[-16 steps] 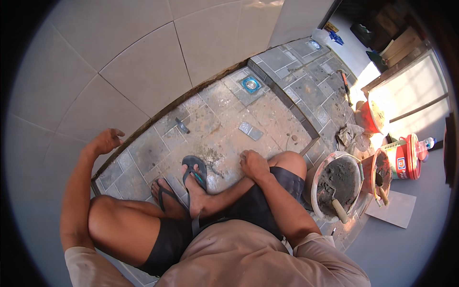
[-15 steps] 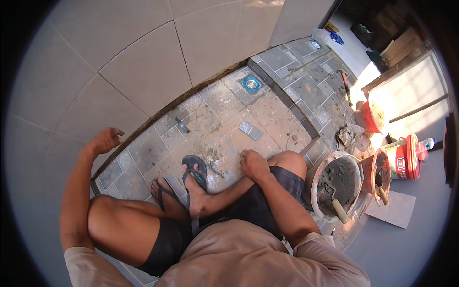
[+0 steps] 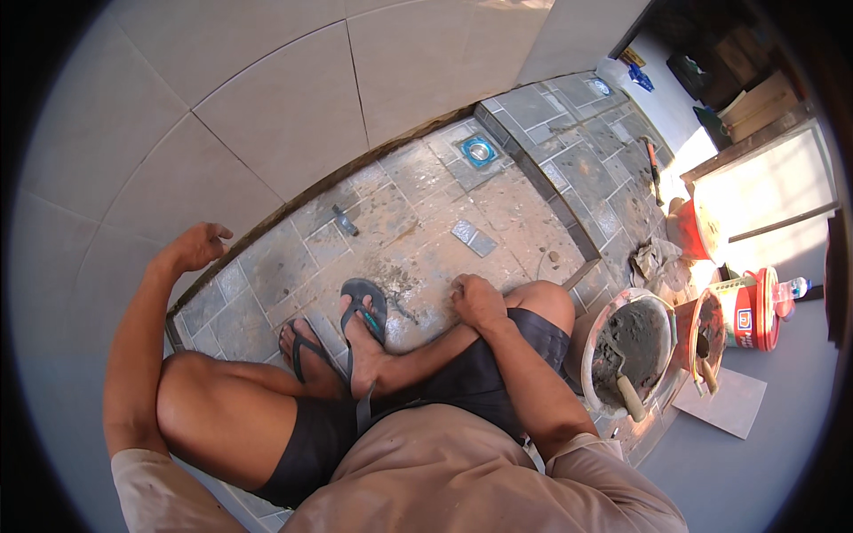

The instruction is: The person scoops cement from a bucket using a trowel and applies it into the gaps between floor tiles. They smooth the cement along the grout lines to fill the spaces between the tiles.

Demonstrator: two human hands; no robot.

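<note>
My left hand [image 3: 197,247] hangs out past my left knee, close to the tiled wall. Its fingers are loosely bent and apart, with nothing visible in them. Over my right shin rests my right hand [image 3: 480,300], its fingers curled downward; their tips and anything within them are hidden. Ahead of that hand lies a small grey tile piece [image 3: 474,238] on the dusty floor. To my right, a bucket [image 3: 579,351] of grey mortar holds a trowel with a wooden handle [image 3: 631,397].
A small dark piece [image 3: 345,220] lies left of the tile piece. Beyond is a blue-rimmed floor drain [image 3: 479,152] before a raised step [image 3: 569,213]. At right stand a red-and-white pail [image 3: 755,311], a smaller bucket [image 3: 689,329] and a flat tile [image 3: 729,404]. A hammer [image 3: 653,169] lies farther off.
The view has shifted slightly, so the floor and buckets sit a little lower and farther right. My left hand's fingers are somewhat more bent; my right hand stays on the shin.
</note>
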